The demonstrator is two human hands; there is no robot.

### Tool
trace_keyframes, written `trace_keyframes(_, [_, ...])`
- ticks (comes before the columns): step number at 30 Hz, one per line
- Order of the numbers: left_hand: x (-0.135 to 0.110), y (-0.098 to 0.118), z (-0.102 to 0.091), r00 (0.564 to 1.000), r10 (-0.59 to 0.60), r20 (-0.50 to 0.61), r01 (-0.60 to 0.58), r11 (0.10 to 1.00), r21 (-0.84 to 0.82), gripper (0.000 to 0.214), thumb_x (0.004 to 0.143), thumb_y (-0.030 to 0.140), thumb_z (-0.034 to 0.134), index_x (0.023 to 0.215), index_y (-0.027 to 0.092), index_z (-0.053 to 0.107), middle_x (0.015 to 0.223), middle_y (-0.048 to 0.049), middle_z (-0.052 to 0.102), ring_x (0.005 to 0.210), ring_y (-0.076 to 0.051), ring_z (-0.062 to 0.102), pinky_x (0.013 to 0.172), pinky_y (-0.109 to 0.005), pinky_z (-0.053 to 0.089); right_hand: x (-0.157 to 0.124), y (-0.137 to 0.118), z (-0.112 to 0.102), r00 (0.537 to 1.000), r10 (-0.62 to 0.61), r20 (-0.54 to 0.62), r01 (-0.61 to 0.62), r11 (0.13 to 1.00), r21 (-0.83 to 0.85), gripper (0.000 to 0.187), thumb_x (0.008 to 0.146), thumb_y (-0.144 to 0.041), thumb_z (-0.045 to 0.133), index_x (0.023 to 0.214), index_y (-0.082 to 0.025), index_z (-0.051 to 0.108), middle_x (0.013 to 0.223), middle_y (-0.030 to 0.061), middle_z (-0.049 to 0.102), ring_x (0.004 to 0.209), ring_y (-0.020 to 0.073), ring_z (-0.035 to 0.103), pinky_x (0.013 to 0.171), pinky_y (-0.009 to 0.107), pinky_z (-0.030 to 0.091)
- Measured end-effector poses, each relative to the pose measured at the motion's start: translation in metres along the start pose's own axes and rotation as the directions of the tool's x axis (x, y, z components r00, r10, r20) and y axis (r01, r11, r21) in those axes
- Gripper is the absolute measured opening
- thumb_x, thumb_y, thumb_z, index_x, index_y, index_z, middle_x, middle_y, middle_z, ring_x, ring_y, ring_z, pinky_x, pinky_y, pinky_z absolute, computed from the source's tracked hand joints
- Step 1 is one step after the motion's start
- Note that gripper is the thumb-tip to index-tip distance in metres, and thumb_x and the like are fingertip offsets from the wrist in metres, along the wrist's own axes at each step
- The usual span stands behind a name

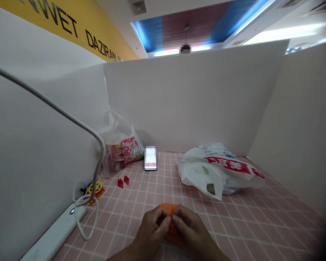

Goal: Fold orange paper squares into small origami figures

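Observation:
My left hand (150, 228) and my right hand (191, 228) meet at the near edge of a pink checked table (260, 224). Both pinch a small piece of orange paper (168, 208), which pokes out above the fingertips and partly below them. The fingers of both hands are curled and pressed onto the paper. Most of the paper is hidden under the hands.
Two small red folded paper pieces (123, 181) lie to the far left. A clear bag with a cup (119, 148) and a white plastic bag (217, 168) sit near the back partition. A phone (150, 158) stands between them. A power strip (54, 235), cable (81, 214) and yellow-red ornament (95, 190) lie at left.

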State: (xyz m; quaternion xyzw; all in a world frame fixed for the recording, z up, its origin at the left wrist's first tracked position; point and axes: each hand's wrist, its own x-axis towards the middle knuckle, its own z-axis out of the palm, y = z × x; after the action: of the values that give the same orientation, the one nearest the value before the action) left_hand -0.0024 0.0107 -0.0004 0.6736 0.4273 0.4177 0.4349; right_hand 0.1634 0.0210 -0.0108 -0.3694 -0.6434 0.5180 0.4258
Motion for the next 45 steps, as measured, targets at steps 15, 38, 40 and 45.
trace_keyframes(15, [0.01,-0.014,-0.013,0.99,-0.06,-0.127,0.042,0.989,-0.142,0.021,0.091,0.035,0.051,0.08,0.017,0.054,0.068,-0.0011,0.06,0.056,-0.013,0.057,0.052,-0.022,0.041,0.046,-0.021,-0.061,0.941,0.212,-0.265,-0.222,0.975,-0.01,0.042,0.078,-0.06,0.056,0.066,-0.021,0.047,0.054,-0.0041,0.05,0.044,0.0101,0.045,0.045,0.023,0.036])
trace_keyframes(38, [0.0,0.004,-0.008,0.985,-0.145,0.097,0.166,0.949,-0.268,0.032,0.083,0.045,0.062,0.072,0.015,0.056,0.063,0.0001,0.059,0.052,-0.01,0.052,0.053,-0.022,0.042,0.008,-0.016,0.005,0.996,0.085,-0.027,-0.08,0.989,0.124,0.038,0.09,-0.051,0.054,0.068,-0.019,0.051,0.057,-0.0026,0.054,0.052,0.0117,0.049,0.053,0.024,0.038])
trace_keyframes(40, [0.0,0.003,-0.006,0.98,-0.177,0.088,0.195,0.938,-0.286,0.035,0.082,0.047,0.064,0.071,0.015,0.056,0.061,0.0005,0.058,0.05,-0.01,0.051,0.051,-0.022,0.041,0.006,-0.007,0.006,0.991,0.129,0.03,-0.133,0.963,0.234,0.038,0.088,-0.055,0.056,0.073,-0.019,0.051,0.058,-0.0027,0.056,0.05,0.0114,0.049,0.051,0.024,0.038])
trace_keyframes(45, [-0.003,0.007,-0.005,0.975,-0.207,0.079,0.221,0.935,-0.276,0.037,0.08,0.048,0.066,0.068,0.015,0.055,0.058,0.001,0.057,0.047,-0.01,0.051,0.05,-0.022,0.042,0.001,0.001,0.006,0.986,0.134,0.097,-0.158,0.937,0.312,0.037,0.085,-0.055,0.063,0.079,-0.02,0.051,0.062,-0.0031,0.056,0.051,0.0106,0.048,0.05,0.023,0.036])
